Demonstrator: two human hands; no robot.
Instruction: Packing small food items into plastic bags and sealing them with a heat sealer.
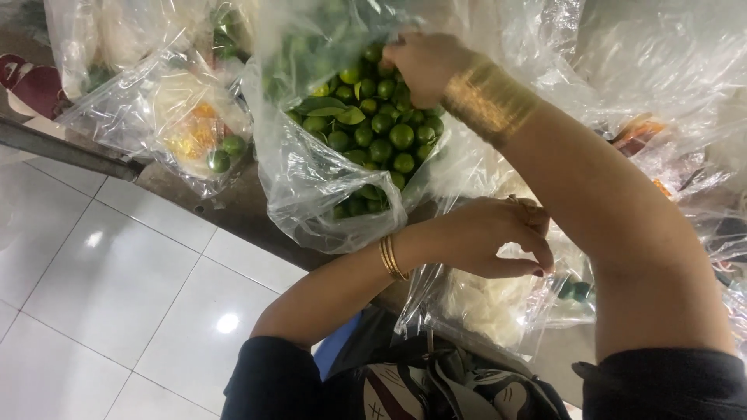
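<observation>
Clear bag [311, 187] full of small green limes [381, 128]; right hand [424, 66] closed among them, left hand [490, 237] pinching another bag [498, 303].

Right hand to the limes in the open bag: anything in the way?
Nothing visible. The right hand is already inside the mouth of the clear plastic bag, directly on the small green limes. The left hand pinches another bag lower down.

The fingertips of the right hand [424, 66] are hidden among the limes [381, 124]. The top of the bag [311, 194] is cut off by the edge.
</observation>
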